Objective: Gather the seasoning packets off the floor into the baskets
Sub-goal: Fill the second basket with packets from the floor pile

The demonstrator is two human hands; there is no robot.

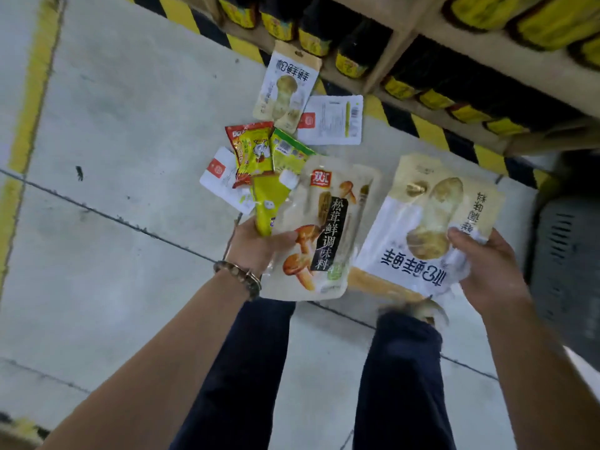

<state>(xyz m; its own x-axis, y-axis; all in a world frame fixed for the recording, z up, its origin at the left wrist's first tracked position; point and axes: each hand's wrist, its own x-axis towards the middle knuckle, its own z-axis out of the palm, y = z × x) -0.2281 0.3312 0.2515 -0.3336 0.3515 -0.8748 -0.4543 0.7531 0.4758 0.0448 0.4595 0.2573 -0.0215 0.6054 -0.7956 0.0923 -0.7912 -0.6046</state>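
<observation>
My left hand grips a cream mushroom seasoning packet together with a yellow-green spouted pouch. My right hand holds a large white-and-beige mushroom packet by its right edge. Several packets lie on the concrete floor beyond: a red-yellow one, a green one, a white one, another white one and a beige one. A dark grey basket stands at the right edge, blurred.
A low wooden shelf stocked with dark yellow-labelled bottles runs along the top right, with black-and-yellow hazard tape on the floor before it. A yellow line marks the floor at left. My legs are below the hands.
</observation>
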